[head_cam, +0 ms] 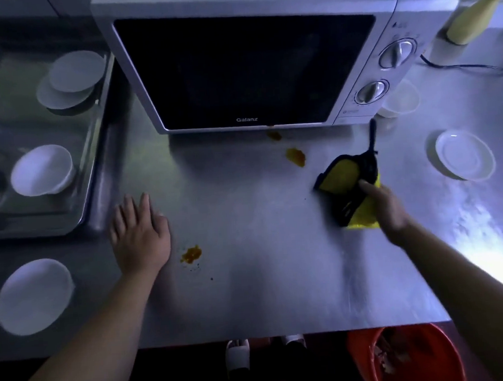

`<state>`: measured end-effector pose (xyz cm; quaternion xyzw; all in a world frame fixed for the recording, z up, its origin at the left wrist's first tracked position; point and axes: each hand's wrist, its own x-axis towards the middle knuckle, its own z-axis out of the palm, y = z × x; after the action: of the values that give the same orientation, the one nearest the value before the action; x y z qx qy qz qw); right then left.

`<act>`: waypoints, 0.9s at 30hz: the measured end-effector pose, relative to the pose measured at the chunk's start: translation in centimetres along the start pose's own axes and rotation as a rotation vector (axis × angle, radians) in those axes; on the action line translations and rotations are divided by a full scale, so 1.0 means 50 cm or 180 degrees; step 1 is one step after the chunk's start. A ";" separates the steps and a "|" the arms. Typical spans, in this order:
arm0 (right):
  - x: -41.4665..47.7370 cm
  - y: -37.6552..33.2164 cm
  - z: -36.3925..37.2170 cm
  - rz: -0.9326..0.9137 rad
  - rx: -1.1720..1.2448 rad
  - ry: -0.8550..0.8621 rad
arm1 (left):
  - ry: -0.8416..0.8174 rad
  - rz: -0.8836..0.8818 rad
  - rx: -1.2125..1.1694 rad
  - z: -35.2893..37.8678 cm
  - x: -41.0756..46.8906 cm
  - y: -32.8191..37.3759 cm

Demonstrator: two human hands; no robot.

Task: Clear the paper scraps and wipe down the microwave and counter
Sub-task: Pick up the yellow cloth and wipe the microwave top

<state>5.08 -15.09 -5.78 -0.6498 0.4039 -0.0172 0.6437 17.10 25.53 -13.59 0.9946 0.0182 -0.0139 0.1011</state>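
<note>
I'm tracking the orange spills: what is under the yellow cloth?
Steel counter shows round the yellow cloth held by the right hand; what lies beneath it is covered. The nearest orange stain sits apart, to its left.

Brushed metal counter, glossy dark microwave door, soft yellow cloth, glazed white plate

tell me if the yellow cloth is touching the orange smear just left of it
Apart. The head view shows a strip of bare counter between the yellow cloth and the orange smear.
</note>
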 end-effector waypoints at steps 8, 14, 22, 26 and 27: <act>0.055 0.013 0.082 0.0360 0.1481 0.0464 | 0.0243 -0.0048 -0.0121 0.006 0.003 0.000; 0.081 0.038 0.148 -0.1437 -0.2887 -0.0145 | 0.0431 -0.0044 -0.0142 0.019 0.009 -0.004; 0.113 0.057 0.201 -0.0734 -0.3378 0.0375 | 0.0603 0.0017 -0.0118 0.027 0.011 -0.010; 0.185 0.007 0.272 -0.0786 -0.3486 0.0409 | 0.0532 0.0023 -0.0039 0.028 0.013 -0.010; 0.193 -0.003 0.299 -0.0919 -0.3615 0.0330 | 0.0470 0.0010 -0.0023 0.030 0.014 -0.011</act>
<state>19.78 -8.10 -13.02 -0.9395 0.2883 0.0827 0.1653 17.76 25.81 -15.18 0.9926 0.0242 0.0598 0.1031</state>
